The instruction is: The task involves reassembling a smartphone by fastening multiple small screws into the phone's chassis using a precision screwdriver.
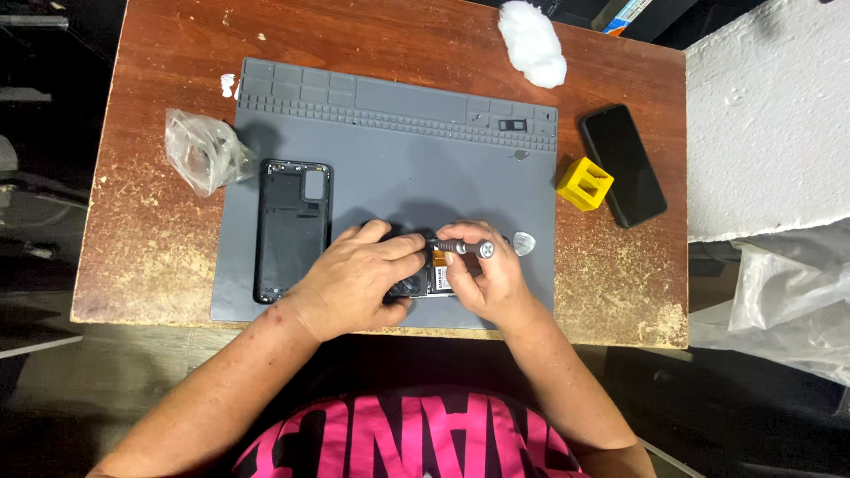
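Our right hand [491, 279] has its fingers pinched together on a small screwdriver [462, 247], which lies nearly level with its tip pointing to nine o'clock. Our left hand [359, 276] lies with fingers curled down over an opened phone [434, 276], pressing it onto the grey mat [398, 168] near the six o'clock edge. We judge the phone light, stiff and fragile where its insides show, so its outer edges are the safest place to hold it. The screwdriver's ridged grip should resist slipping. At nine o'clock lies the phone's back cover [292, 230]; at three o'clock, a pick [524, 242], a yellow block [584, 183] and a second phone [622, 165].
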